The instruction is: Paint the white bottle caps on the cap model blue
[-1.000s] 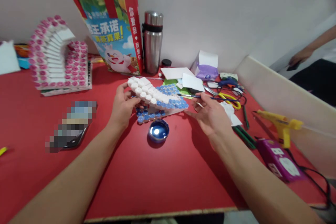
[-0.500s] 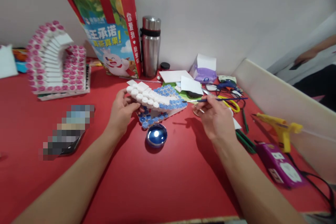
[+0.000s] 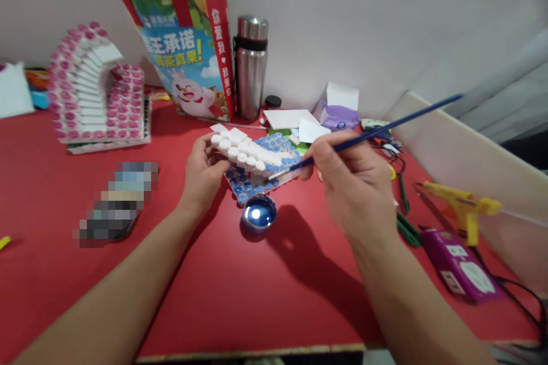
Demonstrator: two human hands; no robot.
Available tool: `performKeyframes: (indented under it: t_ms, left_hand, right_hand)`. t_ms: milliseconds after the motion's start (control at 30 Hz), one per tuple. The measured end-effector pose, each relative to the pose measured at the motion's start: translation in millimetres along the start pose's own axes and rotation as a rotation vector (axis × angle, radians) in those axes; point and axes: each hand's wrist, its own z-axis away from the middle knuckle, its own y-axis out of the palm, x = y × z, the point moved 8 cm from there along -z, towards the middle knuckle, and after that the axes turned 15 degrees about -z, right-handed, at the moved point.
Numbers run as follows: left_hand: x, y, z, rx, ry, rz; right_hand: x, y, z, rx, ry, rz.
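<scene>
My left hand (image 3: 204,168) is closed on the left end of a paper craft model (image 3: 240,151), tilting it above the red table. Rows of small round discs cover the model, some white and some painted blue. Between the fingers and thumb of my right hand (image 3: 353,179) is a paintbrush (image 3: 385,127) with a blue handle. Its pale tip points left, over the small shiny bowl's far side and close to the model's blue discs; I cannot tell if it touches them. The bowl (image 3: 259,214), dark blue inside, stands just in front of the model.
A pink-and-white craft model (image 3: 98,88), a printed bag (image 3: 184,45) and a steel flask (image 3: 252,68) stand at the back. A phone-like, blurred-out object (image 3: 117,202) lies left. On the right are a yellow glue gun (image 3: 464,205), a purple box (image 3: 460,265) and cords.
My right hand has brought the paintbrush nearer and lower, its tip now left of where it was, towards the bowl. The left hand still holds the model. The view has shifted slightly.
</scene>
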Motion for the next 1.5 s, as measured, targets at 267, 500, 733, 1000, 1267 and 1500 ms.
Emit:
performKeyframes:
  t_ms: [267,500,733,1000,1267,1500]
  left_hand:
    - [-2.3,3.0,1.2,0.017,0.018,-0.003]
    - [0.4,0.8,-1.0,0.040,0.033,-0.023]
    - [0.2,0.3,-1.1,0.039,0.036,-0.042]
    - [0.3,-0.1,-1.2,0.033,0.017,-0.037]
    - [-0.8,-0.3,-1.2,0.064,0.043,-0.058]
    - [-0.8,0.6,-1.6,0.077,0.046,-0.059]
  right_hand:
    - [-22.3,12.2,22.1,0.188,-0.015,0.275]
    - [-37.1,14.8,26.3,0.226,-0.050,0.349]
    - [-46.7,14.3,26.5,0.254,0.019,0.395]
    - [-48.9,14.4,27.0,0.268,0.040,0.403]
    - [-42.0,12.8,25.5,0.225,-0.014,0.404]
    - [-24.4,4.7,22.3,0.069,-0.082,0.368]
